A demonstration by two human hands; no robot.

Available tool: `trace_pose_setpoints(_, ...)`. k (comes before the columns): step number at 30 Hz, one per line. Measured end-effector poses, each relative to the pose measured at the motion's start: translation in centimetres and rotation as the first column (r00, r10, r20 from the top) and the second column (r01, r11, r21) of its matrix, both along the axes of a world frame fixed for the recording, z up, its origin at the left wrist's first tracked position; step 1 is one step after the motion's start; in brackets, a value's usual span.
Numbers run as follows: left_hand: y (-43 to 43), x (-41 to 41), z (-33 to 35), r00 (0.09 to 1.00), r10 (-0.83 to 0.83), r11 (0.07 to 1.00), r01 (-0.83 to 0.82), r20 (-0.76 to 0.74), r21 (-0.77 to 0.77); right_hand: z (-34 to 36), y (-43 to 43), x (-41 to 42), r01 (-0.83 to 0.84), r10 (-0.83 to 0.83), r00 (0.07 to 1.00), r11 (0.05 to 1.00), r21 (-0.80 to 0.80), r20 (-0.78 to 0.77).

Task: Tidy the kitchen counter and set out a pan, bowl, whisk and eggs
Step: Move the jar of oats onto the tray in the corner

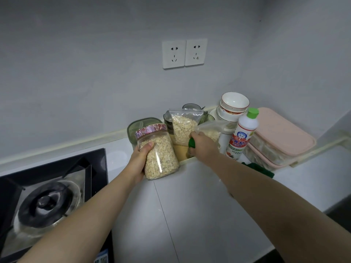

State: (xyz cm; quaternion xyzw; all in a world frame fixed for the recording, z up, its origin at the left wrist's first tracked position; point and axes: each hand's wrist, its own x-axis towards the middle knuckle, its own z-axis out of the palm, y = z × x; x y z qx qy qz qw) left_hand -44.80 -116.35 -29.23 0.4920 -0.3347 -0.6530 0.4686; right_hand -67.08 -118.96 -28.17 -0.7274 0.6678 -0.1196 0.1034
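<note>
My left hand [139, 162] grips a glass jar of oats [161, 156] with a patterned lid, tilted, its base near the white counter [199, 205]. My right hand [202, 147] grips the green cap of a bottle [191, 143]; most of that bottle is hidden behind my hand. Behind them stand a zip bag of oats [183, 128] and a second clear bag [210, 130]. Stacked white bowls [234, 104] sit at the back right. No pan, whisk or eggs are in view.
A dish-soap bottle [242, 133] with a green cap stands right of my right hand. Stacked pink-lidded boxes [281, 137] fill the corner. A green container [140, 124] and glass cups [191, 108] sit against the wall. A gas hob [47, 202] lies at the left. A green cloth [260, 168] lies by the boxes.
</note>
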Motion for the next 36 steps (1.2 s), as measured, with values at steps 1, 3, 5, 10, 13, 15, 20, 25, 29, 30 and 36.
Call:
trace_pose_setpoints(1,-0.1,-0.4,0.1,1.000,0.007,1.000,-0.007,-0.001,-0.008,0.0,0.0,-0.2,0.014,-0.014,1.000,1.000,-0.005,-0.005)
trace_pose_setpoints(3,-0.2,-1.3,0.3,1.000,0.023,1.000,-0.023,0.003,-0.014,0.0,-0.1,-0.3,0.034,-0.034,0.999,0.999,-0.004,-0.011)
trace_pose_setpoints(5,-0.3,-2.0,0.4,0.999,0.033,0.999,-0.033,0.015,-0.008,0.1,-0.4,-0.4,0.045,-0.045,0.999,0.999,-0.002,-0.008)
trace_pose_setpoints(10,-0.7,-2.5,0.3,0.999,0.044,0.999,-0.045,0.029,0.009,0.1,-1.5,-0.9,0.045,-0.046,0.998,0.999,0.015,0.041)
trace_pose_setpoints(13,-0.8,-2.0,0.6,0.999,0.039,0.999,-0.040,0.036,0.014,0.1,-2.1,-1.3,0.032,-0.032,0.999,0.999,0.005,0.037)
trace_pose_setpoints(15,-0.9,-1.4,1.0,0.998,0.042,0.999,-0.042,0.038,0.019,-0.1,-2.4,-1.4,0.017,-0.017,1.000,1.000,-0.005,0.020)
trace_pose_setpoints(20,-1.1,0.0,1.3,0.999,0.030,1.000,-0.030,0.025,0.000,-0.4,-2.7,-1.2,0.019,-0.020,0.999,0.999,-0.028,-0.037)
trace_pose_setpoints(25,-1.3,0.7,1.3,0.998,0.021,0.999,-0.019,0.060,-0.032,-0.3,-2.7,-1.1,0.001,-0.006,0.985,1.000,-0.030,-0.175)
trace_pose_setpoints(29,-1.2,0.6,1.6,0.997,0.046,0.998,-0.043,0.067,-0.047,-0.2,-1.9,-1.0,-0.011,0.010,0.992,1.000,-0.008,-0.124)
trace_pose_setpoints(30,-1.2,0.5,1.7,0.997,0.055,0.998,-0.052,0.063,-0.048,0.1,-1.5,-1.0,-0.017,0.012,0.994,0.999,-0.039,-0.105)
trace_pose_setpoints(36,-1.8,-1.1,3.0,0.995,0.037,0.993,-0.027,0.094,-0.113,4.3,-0.1,0.2,-0.130,0.031,0.769,0.986,0.108,0.638)
